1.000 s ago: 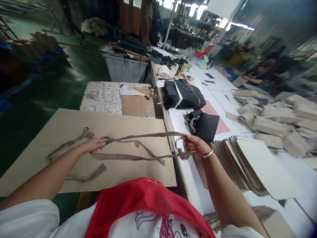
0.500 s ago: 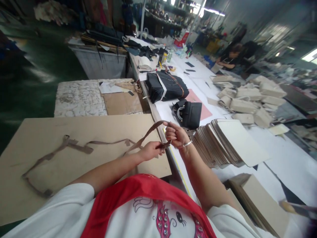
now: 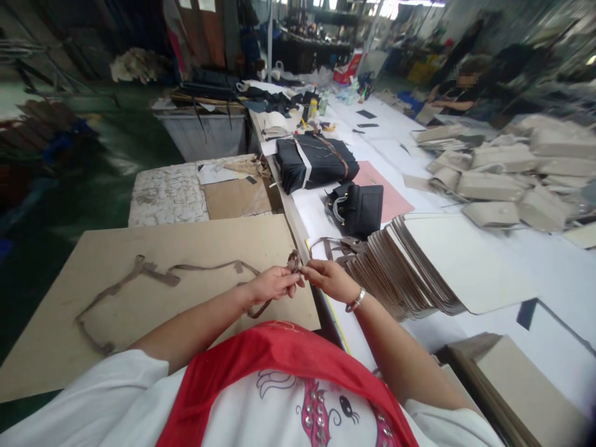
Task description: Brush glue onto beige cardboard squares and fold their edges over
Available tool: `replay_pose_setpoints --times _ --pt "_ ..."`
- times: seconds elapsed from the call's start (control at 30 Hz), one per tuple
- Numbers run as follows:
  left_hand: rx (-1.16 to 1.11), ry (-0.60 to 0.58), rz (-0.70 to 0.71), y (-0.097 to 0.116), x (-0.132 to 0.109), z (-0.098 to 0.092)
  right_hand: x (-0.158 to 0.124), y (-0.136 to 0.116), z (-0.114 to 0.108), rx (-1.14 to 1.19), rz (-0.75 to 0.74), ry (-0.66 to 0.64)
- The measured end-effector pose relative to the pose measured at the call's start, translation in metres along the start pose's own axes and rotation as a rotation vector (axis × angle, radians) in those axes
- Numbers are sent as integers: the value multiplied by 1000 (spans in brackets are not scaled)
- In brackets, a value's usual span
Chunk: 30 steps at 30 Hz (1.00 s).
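You wear the one camera on your head, so it looks out from above the near edge of the tan board (image 3: pixel 195 290), facing forward across it and tipped down. Closest to the lens, on the board's near side, sits your red apron (image 3: pixel 274 347). Your left hand (image 3: pixel 275 284) and right hand (image 3: pixel 331 280) show mid-view, around the board's right edge. The view is wide: it takes in the white table (image 3: pixel 563 279) right of the board and, well beyond its far edge, the grey bin (image 3: pixel 209 133).
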<state>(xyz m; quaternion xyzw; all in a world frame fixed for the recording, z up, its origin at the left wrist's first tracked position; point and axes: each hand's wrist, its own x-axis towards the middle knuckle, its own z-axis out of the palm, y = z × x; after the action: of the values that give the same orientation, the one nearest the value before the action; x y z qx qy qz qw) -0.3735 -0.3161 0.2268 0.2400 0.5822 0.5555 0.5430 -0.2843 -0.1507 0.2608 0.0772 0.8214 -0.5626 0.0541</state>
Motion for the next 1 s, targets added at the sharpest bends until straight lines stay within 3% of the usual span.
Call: replay_pose_setpoints --times 0.17,0.27,0.43,0.53,0.63,0.7,0.83,0.9,1.0 --pt "56 105 99 10 -1 14 -6 11 -7 459 110 30" --pt "143 194 147 13 -2 22 -10 18 -5 706 92 35" --pt "313 337 196 18 -6 32 -13 19 0 820 91 -24" --pt "394 385 246 21 -11 31 -16 16 -2 542 67 48" --pt "455 412 277 23 -16 26 -25 6 -5 40 -116 338" --pt "499 435 273 22 -19 23 -32 -3 -4 -296 -277 459" --pt "561 421 280 17 -22 17 -33 -16 5 -790 -478 279" --pt "584 406 288 14 -22 14 -29 -17 12 -941 -497 170" --pt "590 392 286 12 -22 9 -24 -17 19 -1064 -478 107"
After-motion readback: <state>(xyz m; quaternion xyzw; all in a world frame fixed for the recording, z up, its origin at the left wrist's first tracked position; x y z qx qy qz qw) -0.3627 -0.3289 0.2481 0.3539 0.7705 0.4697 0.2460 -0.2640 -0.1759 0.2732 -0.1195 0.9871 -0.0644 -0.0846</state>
